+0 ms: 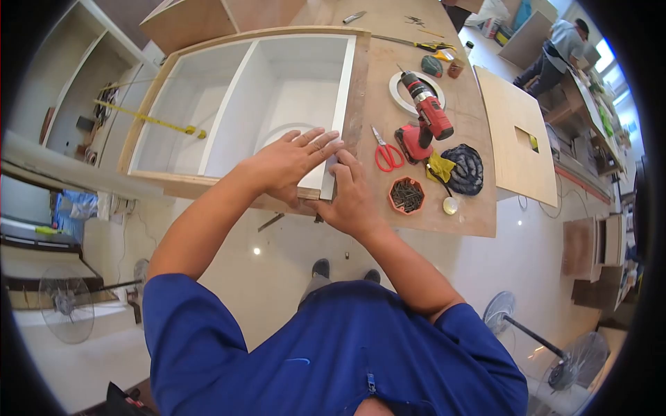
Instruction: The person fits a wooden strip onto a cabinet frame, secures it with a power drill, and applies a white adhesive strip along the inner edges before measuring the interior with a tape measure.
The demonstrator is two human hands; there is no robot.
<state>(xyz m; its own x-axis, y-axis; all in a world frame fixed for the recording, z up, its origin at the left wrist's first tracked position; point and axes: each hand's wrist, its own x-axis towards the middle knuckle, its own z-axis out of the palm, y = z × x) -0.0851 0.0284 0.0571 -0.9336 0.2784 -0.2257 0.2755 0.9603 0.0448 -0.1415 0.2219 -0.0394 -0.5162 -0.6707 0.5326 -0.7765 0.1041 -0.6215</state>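
A white-lined cabinet frame with a middle divider lies on the workbench. At its near right corner my left hand rests with fingers stretched across the white edge strip. My right hand is closed around the same corner from the outer side, its fingers bent over the edge and thumb below. Both hands nearly touch; what lies under the palms is hidden. An extended yellow tape measure spans the left compartment. Right of my right hand are red-handled scissors and an octagonal box of screws.
A red cordless drill, a white ring, a dark cloth bundle and hand tools lie on the workbench. A plywood panel stands beside it. Fans are on the floor. Another person bends over a far bench.
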